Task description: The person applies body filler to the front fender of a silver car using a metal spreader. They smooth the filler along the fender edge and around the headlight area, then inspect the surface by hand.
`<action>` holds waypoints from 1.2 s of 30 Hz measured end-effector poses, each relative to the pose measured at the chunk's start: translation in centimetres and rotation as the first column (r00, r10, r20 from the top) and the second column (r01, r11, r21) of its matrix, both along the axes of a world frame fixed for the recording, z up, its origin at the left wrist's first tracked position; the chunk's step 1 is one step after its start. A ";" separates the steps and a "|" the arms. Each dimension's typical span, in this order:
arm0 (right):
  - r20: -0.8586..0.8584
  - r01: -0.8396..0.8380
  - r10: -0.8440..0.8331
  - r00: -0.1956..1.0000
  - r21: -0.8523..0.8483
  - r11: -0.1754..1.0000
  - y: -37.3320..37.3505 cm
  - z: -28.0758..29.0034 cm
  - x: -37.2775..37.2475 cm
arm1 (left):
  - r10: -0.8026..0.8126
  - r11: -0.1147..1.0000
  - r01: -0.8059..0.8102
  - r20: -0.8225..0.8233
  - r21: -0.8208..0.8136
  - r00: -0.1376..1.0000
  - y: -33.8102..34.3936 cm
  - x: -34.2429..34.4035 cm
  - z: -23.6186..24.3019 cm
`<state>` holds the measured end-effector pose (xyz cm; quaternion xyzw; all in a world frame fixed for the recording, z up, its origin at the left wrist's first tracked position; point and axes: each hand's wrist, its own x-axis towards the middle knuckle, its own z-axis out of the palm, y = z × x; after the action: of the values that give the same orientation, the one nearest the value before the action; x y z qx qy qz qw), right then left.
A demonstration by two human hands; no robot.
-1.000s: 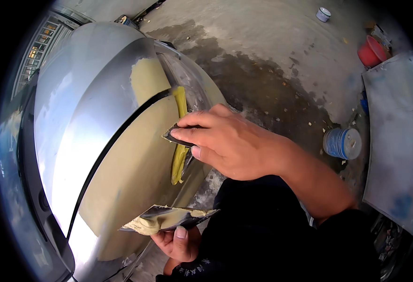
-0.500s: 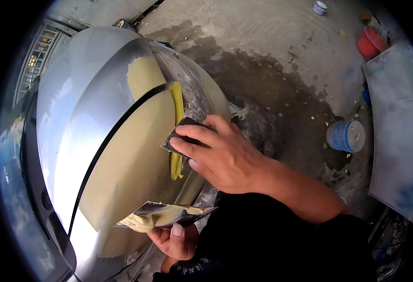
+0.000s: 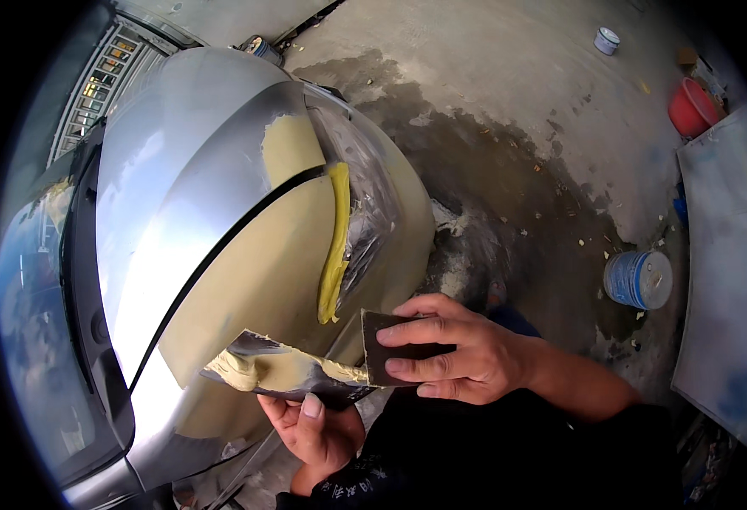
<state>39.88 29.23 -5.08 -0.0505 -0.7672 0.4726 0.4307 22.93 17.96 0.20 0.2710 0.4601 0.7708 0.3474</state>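
My left hand [image 3: 310, 429] grips, from below, a dark mixing board [image 3: 282, 368] smeared with pale yellow putty. My right hand [image 3: 463, 353] holds a dark flat spreader [image 3: 403, 344] whose left edge meets the board's right end. Beyond both tools is the silver car's front corner, with a tan filler area [image 3: 229, 280] below a black panel gap and a smaller filler patch [image 3: 293, 149] above it. A bright yellow strip [image 3: 334, 229] of putty runs beside the crinkled covering [image 3: 365, 238] over the headlamp area.
A blue and white bucket [image 3: 637, 280] stands on the stained concrete floor [image 3: 501, 195] at the right, near a grey loose panel [image 3: 722, 263]. A red basin [image 3: 692, 106] and a small white pail [image 3: 607, 41] lie farther back. The windscreen [image 3: 38, 323] is at the left edge.
My right hand has moved down from the yellow strip on the car, bringing the spreader to the board. My left hand and board have shifted slightly upward; the view has also shifted slightly.
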 end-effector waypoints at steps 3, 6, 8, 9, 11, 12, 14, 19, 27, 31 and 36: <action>0.240 0.099 -0.132 0.962 0.145 0.984 2.1 -0.1 0.9 | 0.023 0.999 -0.021 -0.043 0.048 0.999 -0.2 0.3 0.3; 0.357 0.283 -0.307 0.882 0.120 0.952 4.8 0.6 0.5 | -0.012 0.993 0.022 -0.085 0.115 0.996 -1.1 0.0 -0.3; 0.463 0.317 -0.331 0.822 0.111 0.942 7.4 0.4 -0.5 | 0.051 0.995 -0.045 -0.078 0.084 0.996 -1.2 0.7 0.0; 0.517 0.339 -0.344 0.784 0.108 0.935 8.6 0.3 -0.9 | 0.074 0.995 -0.069 -0.068 0.074 0.995 -1.1 1.2 0.0; 0.563 0.280 -0.271 0.781 0.072 0.957 10.8 0.5 -2.1 | 0.091 0.994 -0.087 -0.063 0.070 0.994 -1.2 1.4 -0.3; 0.587 0.253 -0.236 0.774 0.054 0.966 11.7 0.8 -2.6 | 0.085 0.994 -0.080 -0.067 0.074 0.994 -1.5 1.3 -0.5; 0.646 0.205 -0.172 0.743 0.024 0.978 13.1 1.8 -3.5 | 0.085 0.994 -0.080 -0.071 0.073 0.994 -2.0 1.3 -0.9; 0.705 0.194 -0.144 0.695 0.009 0.981 14.1 2.7 -5.5 | 0.119 0.992 -0.116 -0.064 0.043 0.991 -2.2 1.1 -1.3; 0.623 0.034 0.013 0.782 -0.064 0.997 9.4 5.2 -3.4 | 0.071 0.997 -0.072 0.061 0.022 0.996 -1.0 0.8 -1.6; 0.166 -0.109 0.155 0.974 -0.256 0.960 8.4 4.7 -1.0 | -0.050 0.998 0.055 0.159 -0.026 0.986 -0.6 0.1 -2.5; -0.311 -0.470 0.355 0.882 -0.521 0.712 6.3 4.0 -0.6 | -0.180 0.952 0.245 0.313 -0.182 0.933 2.2 2.9 -0.5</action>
<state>39.23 35.49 -1.07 0.0383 -0.5321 0.7711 0.3476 25.81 20.12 -0.27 0.1628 0.4531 0.7048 0.5210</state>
